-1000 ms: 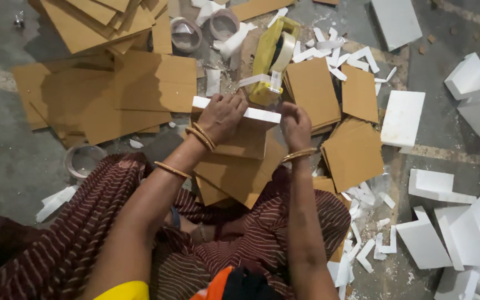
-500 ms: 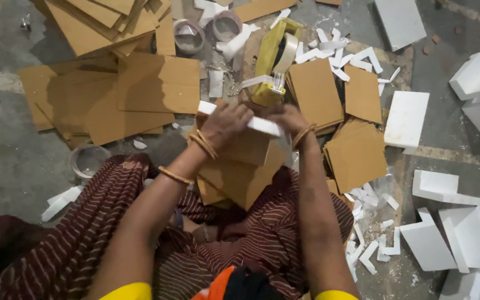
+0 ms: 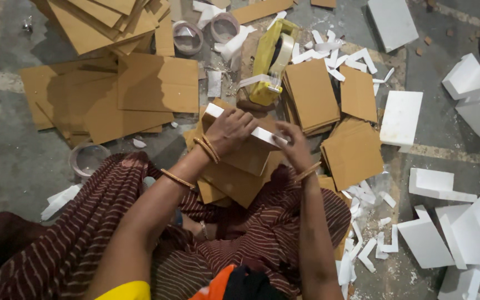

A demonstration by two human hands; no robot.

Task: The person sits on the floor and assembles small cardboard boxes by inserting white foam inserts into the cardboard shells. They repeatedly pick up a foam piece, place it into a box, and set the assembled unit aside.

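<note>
White foam strip [image 3: 262, 133] gripped by left hand [image 3: 230, 129] and right hand [image 3: 294, 145], cardboard sheets [image 3: 312, 94] crowding every edge

hands 2 [image 3: 231, 129] [image 3: 294, 145] | tape rolls 3 [image 3: 187, 36] [image 3: 224, 25] [image 3: 87, 159] | tape dispenser 1 [image 3: 270, 61] | foam strip held 1 [image 3: 262, 135]

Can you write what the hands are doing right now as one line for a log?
left hand: grips white foam strip | right hand: holds strip's other end | under: cardboard piece | nearby: yellow tape dispenser
</note>
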